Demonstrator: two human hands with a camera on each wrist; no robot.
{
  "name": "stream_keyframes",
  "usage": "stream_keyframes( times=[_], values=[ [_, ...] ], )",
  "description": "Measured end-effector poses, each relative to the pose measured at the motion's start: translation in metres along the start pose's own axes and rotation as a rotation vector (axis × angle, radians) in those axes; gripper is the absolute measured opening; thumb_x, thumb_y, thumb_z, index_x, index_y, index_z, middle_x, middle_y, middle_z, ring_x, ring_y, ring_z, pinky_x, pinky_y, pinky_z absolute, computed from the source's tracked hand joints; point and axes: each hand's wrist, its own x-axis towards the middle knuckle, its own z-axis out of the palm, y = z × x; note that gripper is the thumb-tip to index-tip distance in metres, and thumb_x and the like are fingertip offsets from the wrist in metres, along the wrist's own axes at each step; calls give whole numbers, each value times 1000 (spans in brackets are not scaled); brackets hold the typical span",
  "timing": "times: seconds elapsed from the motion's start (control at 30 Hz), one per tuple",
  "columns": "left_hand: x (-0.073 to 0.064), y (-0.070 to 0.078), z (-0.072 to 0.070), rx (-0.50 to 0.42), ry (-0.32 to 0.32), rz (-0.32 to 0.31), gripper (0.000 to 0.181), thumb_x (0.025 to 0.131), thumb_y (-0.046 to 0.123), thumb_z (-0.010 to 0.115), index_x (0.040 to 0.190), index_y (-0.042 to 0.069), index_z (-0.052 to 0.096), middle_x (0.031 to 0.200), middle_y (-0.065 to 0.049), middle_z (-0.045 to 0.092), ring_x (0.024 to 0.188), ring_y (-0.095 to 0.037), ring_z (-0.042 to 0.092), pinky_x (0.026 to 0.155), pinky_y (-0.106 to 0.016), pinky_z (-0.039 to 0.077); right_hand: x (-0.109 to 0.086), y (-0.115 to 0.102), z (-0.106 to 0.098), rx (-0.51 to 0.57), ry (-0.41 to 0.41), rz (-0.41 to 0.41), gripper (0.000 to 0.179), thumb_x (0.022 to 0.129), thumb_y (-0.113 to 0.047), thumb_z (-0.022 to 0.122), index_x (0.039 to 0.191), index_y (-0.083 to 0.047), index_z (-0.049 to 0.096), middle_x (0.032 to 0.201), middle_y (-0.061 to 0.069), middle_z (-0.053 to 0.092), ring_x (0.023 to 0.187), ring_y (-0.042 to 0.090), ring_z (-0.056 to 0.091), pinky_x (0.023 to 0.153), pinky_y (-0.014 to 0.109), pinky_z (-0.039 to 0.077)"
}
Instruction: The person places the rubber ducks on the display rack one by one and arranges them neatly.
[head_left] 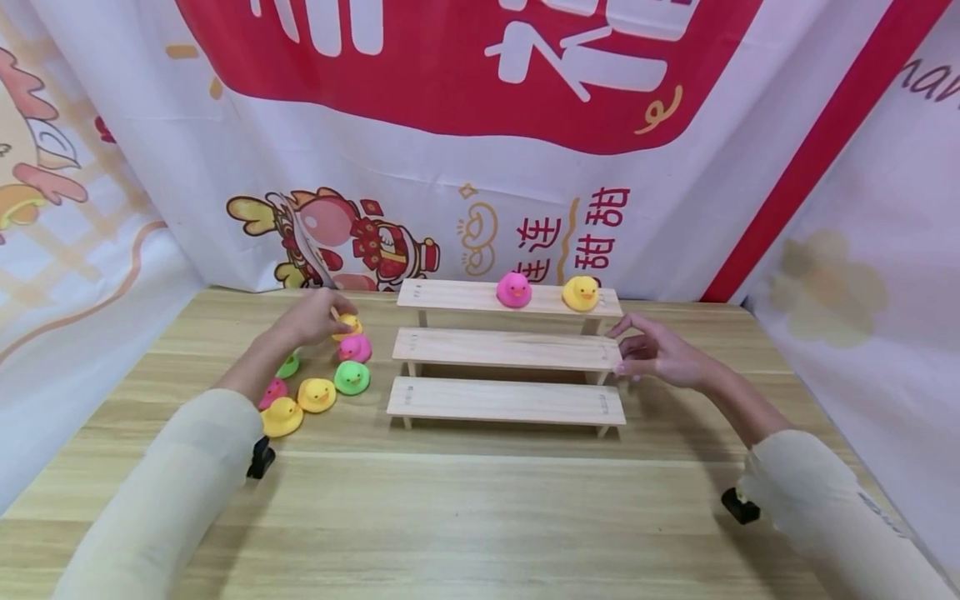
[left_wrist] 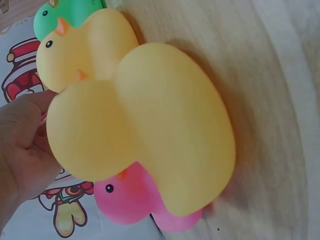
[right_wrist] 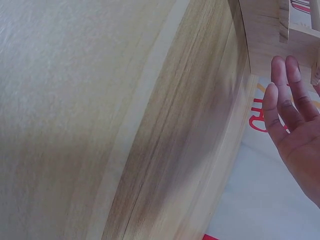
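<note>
My left hand point(head_left: 321, 317) is at the back of a loose group of rubber ducks, its fingers around a yellow duck point(head_left: 347, 327). In the left wrist view the fingertips are hidden behind the ducks. Just in front sit a pink duck point(head_left: 355, 348) and a green duck point(head_left: 352, 378). A three-step wooden display shelf point(head_left: 506, 348) stands to the right. Its top step carries a pink duck point(head_left: 514, 289) and a yellow duck point(head_left: 581, 293). My right hand point(head_left: 660, 354) is at the shelf's right end by the middle step, fingers extended in the right wrist view point(right_wrist: 300, 120).
Nearer my left forearm lie two more yellow ducks point(head_left: 317, 395), a pink duck point(head_left: 274, 392) and a partly covered green duck point(head_left: 288, 365). A printed cloth point(head_left: 450, 158) hangs behind the wooden table point(head_left: 480, 517), with cloth along both sides as well.
</note>
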Motion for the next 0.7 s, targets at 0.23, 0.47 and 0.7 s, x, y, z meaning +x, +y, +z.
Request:
stream_keyframes(
  times=[0.23,0.47,0.7],
  values=[
    [-3,-3,-4,5,2,27,31,91,-5,73,121,-13,68,118,-32,69,110,-45,65,93,-56,56,1,0,-1,-5,-1,-5,41,94,3,69,125,7,42,97,23,71,86,29,69,68,39,60],
    [-11,-1,-9,-19,0,39,31,91,-9,70,121,-13,68,119,-35,67,89,-34,72,82,-47,61,3,4,-2,-16,-5,-5,39,95,1,70,124,3,43,96,17,71,87,32,69,69,42,61],
    [-17,3,-12,12,30,74,29,89,-9,73,118,-10,71,118,-32,69,90,-33,68,79,-45,60,3,3,0,0,-1,15,41,95,2,70,125,5,43,98,21,71,87,29,69,69,41,60]
  ],
)
